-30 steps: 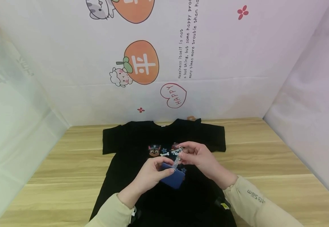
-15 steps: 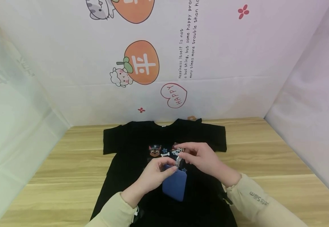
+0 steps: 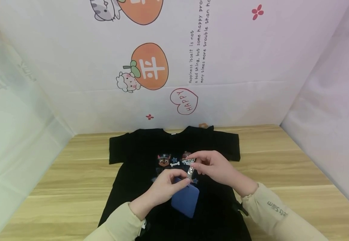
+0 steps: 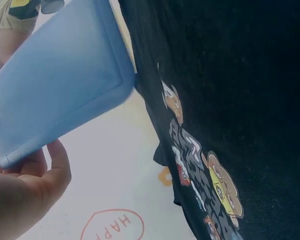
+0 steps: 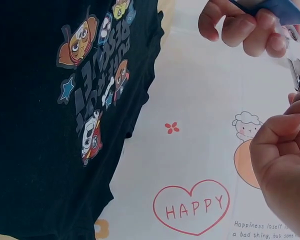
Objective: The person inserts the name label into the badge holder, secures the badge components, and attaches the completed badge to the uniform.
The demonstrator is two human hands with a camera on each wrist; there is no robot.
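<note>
Over a black T-shirt (image 3: pixel 132 177) with a cartoon print hangs a blue badge holder (image 3: pixel 186 202). My left hand (image 3: pixel 166 188) pinches its top edge between thumb and fingers. From that edge a short clear strap (image 3: pixel 190 171) runs up to my right hand (image 3: pixel 216 169), which pinches the strap's upper end at a metal clip (image 5: pixel 299 75). The clip's jaws stand apart in the right wrist view. In the left wrist view the badge holder's blue face (image 4: pixel 60 75) fills the upper left, with left-hand fingers (image 4: pixel 55 165) beneath it.
The T-shirt lies spread on a wood-grain table (image 3: pixel 57 187), collar toward the back. A white printed cloth (image 3: pixel 228 67) stands behind the table, with white cloth sides at left and right.
The badge holder has swung down from a raised tilt and hangs lower below the left hand. Both hands have shifted slightly right, still holding it and its strap.
</note>
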